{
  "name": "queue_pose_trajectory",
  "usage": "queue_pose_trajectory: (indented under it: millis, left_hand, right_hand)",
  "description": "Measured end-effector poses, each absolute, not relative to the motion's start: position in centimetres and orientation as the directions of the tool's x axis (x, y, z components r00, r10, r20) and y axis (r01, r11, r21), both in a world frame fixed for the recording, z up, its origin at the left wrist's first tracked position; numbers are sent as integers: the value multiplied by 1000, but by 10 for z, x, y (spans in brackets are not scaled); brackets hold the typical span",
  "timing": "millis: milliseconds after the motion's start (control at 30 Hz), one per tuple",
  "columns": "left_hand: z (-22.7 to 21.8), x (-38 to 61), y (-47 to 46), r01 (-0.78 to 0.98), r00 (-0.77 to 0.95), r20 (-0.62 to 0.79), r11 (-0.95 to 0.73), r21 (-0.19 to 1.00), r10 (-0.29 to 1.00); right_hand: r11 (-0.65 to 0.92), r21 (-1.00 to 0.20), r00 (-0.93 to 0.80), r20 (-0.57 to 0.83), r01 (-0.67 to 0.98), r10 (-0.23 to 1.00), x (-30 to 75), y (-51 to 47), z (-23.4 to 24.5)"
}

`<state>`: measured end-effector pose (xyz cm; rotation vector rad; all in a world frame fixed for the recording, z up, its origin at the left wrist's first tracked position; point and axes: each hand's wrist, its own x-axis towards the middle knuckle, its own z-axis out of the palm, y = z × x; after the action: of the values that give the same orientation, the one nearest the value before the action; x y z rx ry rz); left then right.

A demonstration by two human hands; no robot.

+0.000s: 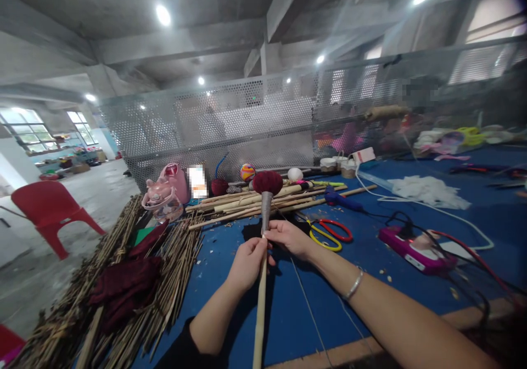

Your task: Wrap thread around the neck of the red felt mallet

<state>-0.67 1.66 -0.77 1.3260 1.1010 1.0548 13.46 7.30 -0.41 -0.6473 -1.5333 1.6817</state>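
Note:
My left hand (247,262) is wrapped round a long pale bamboo stick (259,314) that points away from me. The stick's far end carries a dark red fuzzy ball (267,182) on a grey wrapped neck (265,207). My right hand (290,237) pinches the stick just below that neck, fingers closed on it. A thin thread (307,303) runs from near my right hand down across the blue table (370,281) toward me. A silver bracelet (353,285) sits on my right wrist.
Bundles of thin dry sticks (135,270) with dark red cloth (123,286) lie left. Bamboo poles (255,201), scissors with red and yellow handles (329,233), a pink device with cables (411,251), white stuffing (428,190), a pink bottle (168,190) and a red chair (51,207) surround me.

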Motion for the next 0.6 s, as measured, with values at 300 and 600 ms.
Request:
queue_pose_trajectory:
  millis: [300,600]
  left_hand:
    - [-3,-24,23,31,260,-54,48,998,964]
    - [-3,-29,20,-143,517,-137,243,959,845]
  right_hand:
    - [6,-994,-584,67,-105,809,132,70,-3]
    - [-134,-975,-672,21,-178,741,135,69,-6]
